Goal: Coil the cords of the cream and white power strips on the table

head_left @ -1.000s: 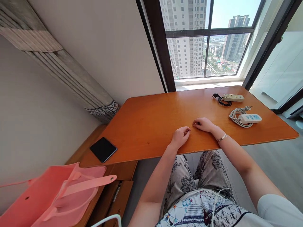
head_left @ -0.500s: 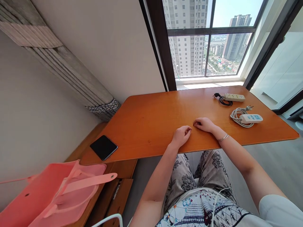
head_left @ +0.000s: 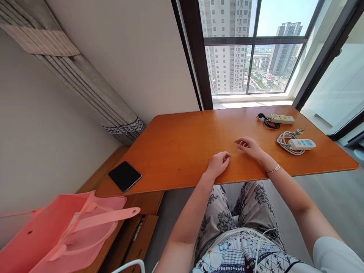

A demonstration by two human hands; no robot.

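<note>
My left hand (head_left: 219, 163) rests on the wooden table (head_left: 176, 148) near its front edge, fingers curled in, with nothing showing in them. To its right, my right hand (head_left: 248, 146) is held over the tabletop, open and holding nothing, its fingers slightly apart and pointing left. A white power strip (head_left: 302, 144) with its coiled pale cord lies nearest to my right hand. Behind it sits a beige power strip (head_left: 282, 119) with a coiled black cord and plug. Far left on the table is a black-screened tablet (head_left: 124, 176).
A pink open bag (head_left: 71, 231) with a strap stands at the lower left beside wooden drawers (head_left: 142, 237). A window (head_left: 253, 57) lies behind the table, and a grey curtain (head_left: 93, 91) hangs on the left. A white curved tube (head_left: 131, 265) shows at the bottom.
My right hand has lifted a little and shifted slightly right and away from me, its fingers loosening. My left hand stays in place. The view has tilted slightly.
</note>
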